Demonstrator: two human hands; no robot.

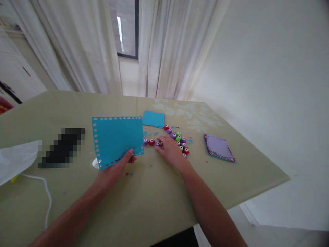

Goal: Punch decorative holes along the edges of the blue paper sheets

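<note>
My left hand [123, 161] grips a blue sheet of card [118, 137] by its lower right part, thumb on the near face. Small shaped holes run along the card's edges, and it stands tilted up above the table. My right hand [169, 149] has its fingers curled round a small purple paper punch [157, 144] on the table. Beside it on the left are a red paper punch [151, 142] and another purple punch [145, 141], partly behind the card. More red, purple and green punches [178, 138] cluster beyond and beside my right hand, which hides some of them.
A stack of blue card [154, 118] lies behind the punches; a stack of punched lilac and coloured sheets [219, 147] is at right. Paper bits [150, 166] are scattered about. At left are a blurred dark object [63, 149], a white sheet [17, 157] and a white cable [47, 195].
</note>
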